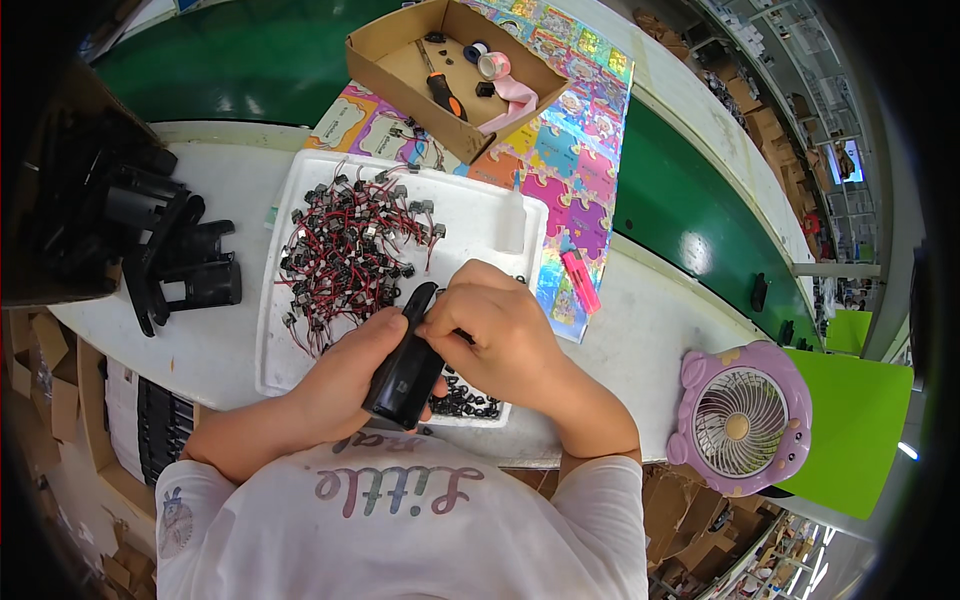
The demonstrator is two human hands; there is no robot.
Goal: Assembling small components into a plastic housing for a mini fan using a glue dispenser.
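You grasp the shell (406,384) in your left hand (362,362) over the tray (470,225), your right hand (497,328) curled at its upper end with a hold I cannot tell, and it looks light, stiff and slick, best held by its 2 long sides.

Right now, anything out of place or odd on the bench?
Yes: a few wired parts lie on the colourful sheet, outside the tray where the rest are heaped. The box also sits askew to the tray. The held black case shows no visible damage.
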